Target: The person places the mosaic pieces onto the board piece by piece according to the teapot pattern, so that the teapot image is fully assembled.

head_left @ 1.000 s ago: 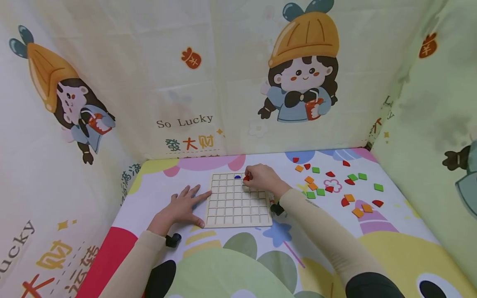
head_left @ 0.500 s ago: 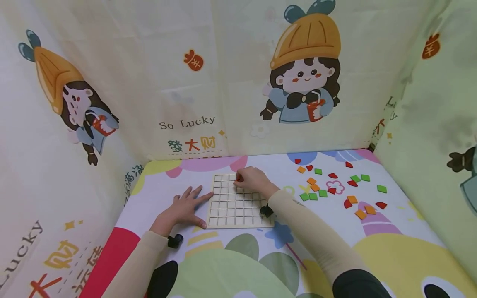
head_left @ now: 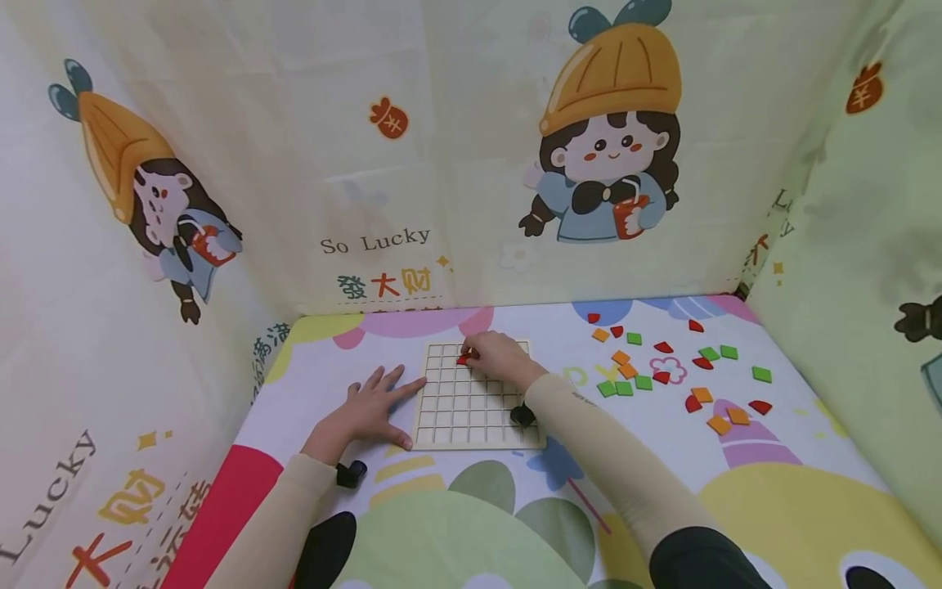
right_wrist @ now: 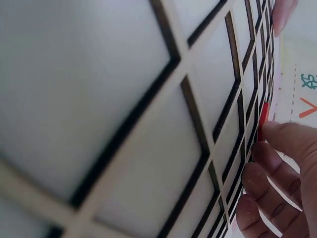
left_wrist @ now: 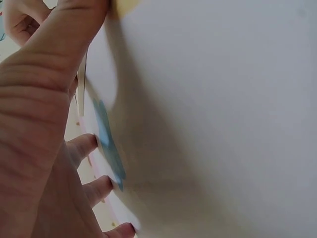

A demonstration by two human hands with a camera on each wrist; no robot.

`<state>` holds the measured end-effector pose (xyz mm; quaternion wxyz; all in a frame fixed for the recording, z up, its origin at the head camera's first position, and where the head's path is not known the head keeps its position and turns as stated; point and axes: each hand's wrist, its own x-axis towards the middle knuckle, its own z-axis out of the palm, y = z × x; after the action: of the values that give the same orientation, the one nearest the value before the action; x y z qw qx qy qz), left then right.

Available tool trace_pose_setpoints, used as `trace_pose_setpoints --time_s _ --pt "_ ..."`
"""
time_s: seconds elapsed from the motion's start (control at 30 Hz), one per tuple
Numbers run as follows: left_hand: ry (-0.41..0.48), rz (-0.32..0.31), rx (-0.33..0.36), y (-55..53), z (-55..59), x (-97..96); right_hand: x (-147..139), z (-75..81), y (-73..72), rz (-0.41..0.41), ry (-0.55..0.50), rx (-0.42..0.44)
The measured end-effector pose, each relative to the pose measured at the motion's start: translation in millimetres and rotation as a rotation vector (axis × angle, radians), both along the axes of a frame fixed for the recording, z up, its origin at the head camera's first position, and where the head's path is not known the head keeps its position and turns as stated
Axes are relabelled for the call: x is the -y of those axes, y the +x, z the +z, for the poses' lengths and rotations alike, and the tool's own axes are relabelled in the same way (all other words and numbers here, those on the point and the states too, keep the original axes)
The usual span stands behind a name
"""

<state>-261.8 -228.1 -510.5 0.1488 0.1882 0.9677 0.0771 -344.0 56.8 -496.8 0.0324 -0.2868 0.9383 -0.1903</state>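
Observation:
A pale wooden grid board (head_left: pixel 441 415) lies flat on the table. Near its far left part, my right hand (head_left: pixel 495 357) pinches a small red fan-shaped piece (head_left: pixel 463 359) between thumb and fingertips. The right wrist view has this red piece (right_wrist: pixel 263 119) standing close over the grid's squares, with the other fingers (right_wrist: pixel 262 181) curled beside it. My left hand (head_left: pixel 368 411) is spread at the board's left side, index fingertip and thumb right at its edge. In the left wrist view, several of its fingertips (left_wrist: pixel 101 188) rest on the tablecloth.
Loose pieces lie scattered right of the board: red fan shapes (head_left: pixel 760 407), green diamonds (head_left: pixel 761 375) and orange squares (head_left: pixel 738 416). A printed cloth wall (head_left: pixel 471 164) rises behind the table, and another side wall (head_left: pixel 868 245) stands at the right.
My right hand has shifted left over the board with the red piece, now covering the spot where a blue piece showed a second ago. My left hand stays at the board's edge.

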Motion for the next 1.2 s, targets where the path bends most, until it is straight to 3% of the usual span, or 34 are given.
trace_pose_setpoints --time_s 0.17,0.57,0.77,0.97,1.2 --pt "0.005 0.000 0.000 -0.3 -2.8 1.6 4.2 2.9 1.1 0.010 0.013 0.005" --pt "0.018 -0.015 -0.004 1.2 5.7 -1.8 0.9 6.0 5.5 -0.013 0.038 0.054" --pt "0.026 0.001 0.018 2.5 6.6 -0.9 -8.1 5.3 11.3 0.055 0.035 0.063" --pt "0.038 -0.006 0.019 1.7 5.2 -0.8 -23.2 10.3 17.8 0.136 0.119 0.061" --pt "0.028 -0.003 0.022 1.5 5.5 -2.1 -48.7 18.2 17.6 0.129 0.141 0.092"
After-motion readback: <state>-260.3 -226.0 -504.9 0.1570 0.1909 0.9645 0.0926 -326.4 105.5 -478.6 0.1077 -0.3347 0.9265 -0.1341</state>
